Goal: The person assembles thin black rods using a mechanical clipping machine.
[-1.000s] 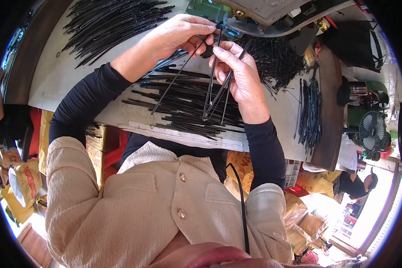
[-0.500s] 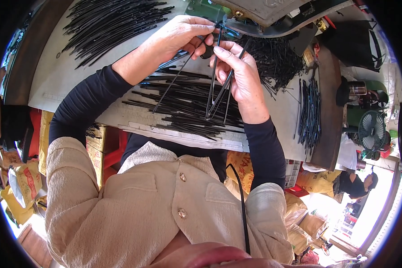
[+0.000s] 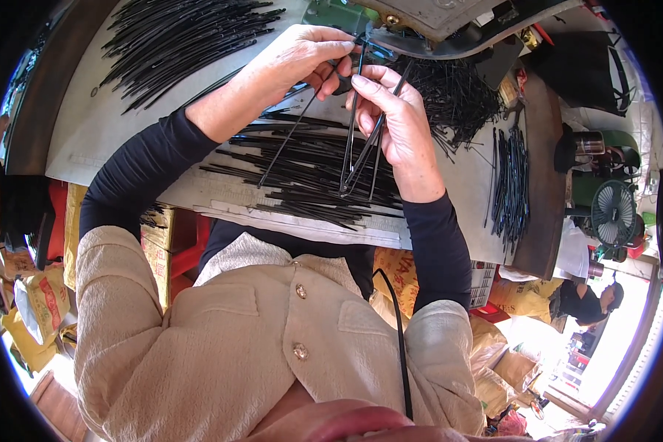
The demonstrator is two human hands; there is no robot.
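Observation:
My left hand (image 3: 309, 60) is at the far middle of the table, close under the machine, with fingertips pinched on a thin black strip (image 3: 293, 138). That strip slants down toward me, over other strips. Beside it, my right hand (image 3: 395, 114) is closed on several thin black strips (image 3: 352, 140), which hang toward me and splay a little. One of them runs up to the fingertips of my left hand, by the machine. A small dark piece shows between the two hands, too hidden to name. Under them lies a loose spread of black strips (image 3: 309, 158).
The green and grey machine (image 3: 449, 18) overhangs the far edge. A large bundle of black strips (image 3: 184, 40) lies far left, a tangled heap (image 3: 449, 99) right of my hands, and a smaller bundle (image 3: 510, 188) near the table's right edge. Beyond stands a fan (image 3: 613, 212).
The near end of the strip in my left hand has swung slightly right. Both hands stay in almost the same place and keep their hold.

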